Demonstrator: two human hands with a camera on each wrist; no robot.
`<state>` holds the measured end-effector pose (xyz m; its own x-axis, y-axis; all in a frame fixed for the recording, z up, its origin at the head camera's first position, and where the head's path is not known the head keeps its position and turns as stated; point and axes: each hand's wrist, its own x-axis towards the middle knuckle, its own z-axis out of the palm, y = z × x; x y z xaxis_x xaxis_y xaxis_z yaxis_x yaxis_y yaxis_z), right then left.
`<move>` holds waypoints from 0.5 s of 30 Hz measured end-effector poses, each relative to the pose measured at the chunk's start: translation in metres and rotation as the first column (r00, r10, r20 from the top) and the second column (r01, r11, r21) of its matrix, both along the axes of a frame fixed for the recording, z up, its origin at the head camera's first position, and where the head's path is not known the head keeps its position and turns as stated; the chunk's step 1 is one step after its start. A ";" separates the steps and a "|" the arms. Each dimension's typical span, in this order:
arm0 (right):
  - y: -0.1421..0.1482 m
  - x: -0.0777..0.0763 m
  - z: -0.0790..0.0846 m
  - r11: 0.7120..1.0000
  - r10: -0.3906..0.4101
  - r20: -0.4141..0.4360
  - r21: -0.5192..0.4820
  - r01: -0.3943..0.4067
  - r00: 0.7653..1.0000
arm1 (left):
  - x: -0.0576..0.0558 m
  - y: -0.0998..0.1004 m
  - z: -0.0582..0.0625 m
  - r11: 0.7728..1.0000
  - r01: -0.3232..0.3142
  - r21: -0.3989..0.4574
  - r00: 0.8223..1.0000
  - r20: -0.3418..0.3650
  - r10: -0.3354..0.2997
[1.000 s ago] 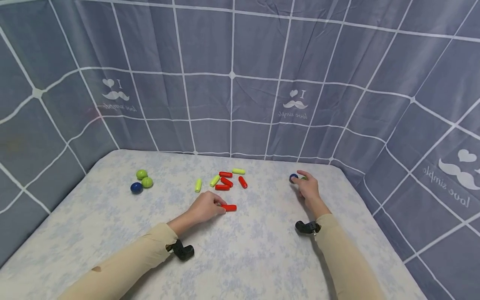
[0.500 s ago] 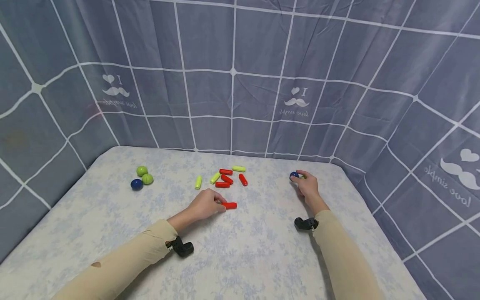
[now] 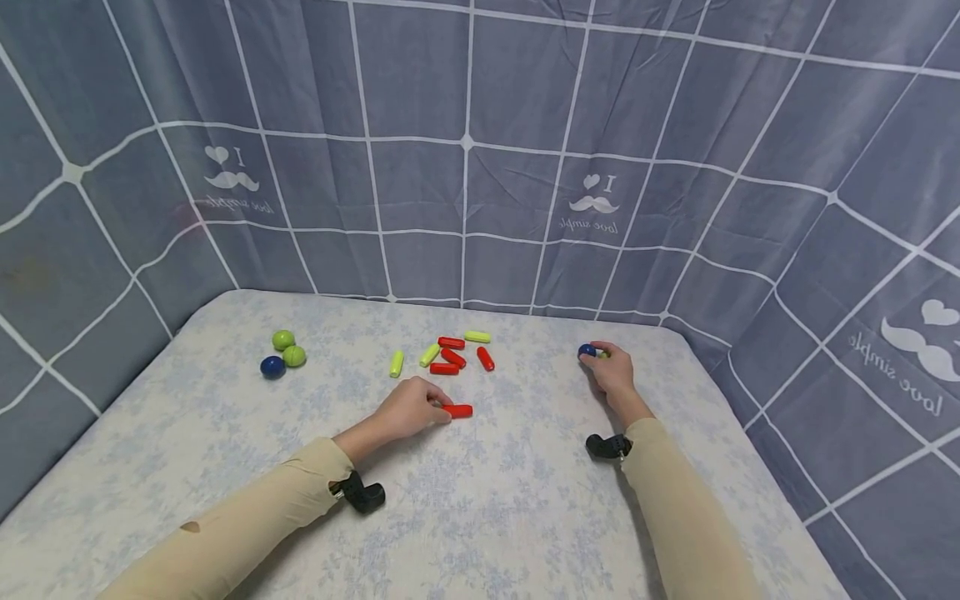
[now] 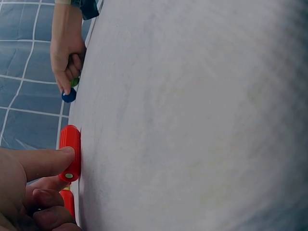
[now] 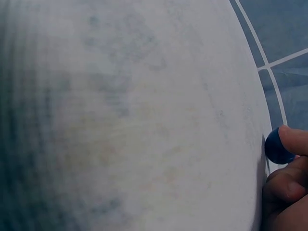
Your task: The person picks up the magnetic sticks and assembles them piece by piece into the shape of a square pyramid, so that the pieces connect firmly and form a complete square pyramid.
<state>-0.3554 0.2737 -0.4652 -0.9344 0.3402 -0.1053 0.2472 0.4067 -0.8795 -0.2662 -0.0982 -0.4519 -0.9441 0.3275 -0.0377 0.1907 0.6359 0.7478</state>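
Note:
My left hand (image 3: pixel 408 410) pinches a short red ribbed cylinder (image 3: pixel 459 411) on the near side of a loose group. In the left wrist view the thumb presses on that red cylinder (image 4: pixel 70 154), whose near end has a pale dot. At the right of the table my right hand (image 3: pixel 615 371) pinches a blue ball (image 3: pixel 587 352) between thumb and finger. A green ball (image 3: pixel 604 355) is mostly hidden behind those fingers. The right wrist view shows the thumb against the blue ball (image 5: pixel 278 147), low over the tablecloth.
Red cylinders (image 3: pixel 444 368) and yellow-green cylinders (image 3: pixel 396 363) lie scattered at the back middle. Two green balls (image 3: pixel 294 356) and a blue ball (image 3: pixel 273 367) sit together at the left. A grey checked curtain (image 3: pixel 420 192) encloses the table (image 3: pixel 480 517) behind and at both sides.
The right index finger, raised and straighter a second ago, has come down on the blue ball. The left hand keeps its grip on the red cylinder. The head view has tilted slightly.

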 end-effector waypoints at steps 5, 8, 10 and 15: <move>-0.002 0.000 0.000 1.000 0.003 -0.021 0.007 -0.003 1.000 | 0.000 0.000 0.002 1.000 0.003 0.002 1.000 -0.003 -0.003; -0.001 0.000 -0.001 1.000 0.004 -0.028 0.008 -0.004 1.000 | -0.001 0.000 0.001 1.000 0.008 0.002 1.000 -0.013 -0.008; 0.000 0.000 -0.001 1.000 0.012 -0.036 0.025 -0.011 0.999 | -0.001 0.000 0.001 1.000 0.011 0.003 1.000 -0.014 -0.011; -0.001 0.006 0.000 0.997 0.041 -0.052 0.062 -0.038 0.998 | 0.001 0.001 0.001 1.000 0.000 0.004 1.000 0.006 0.000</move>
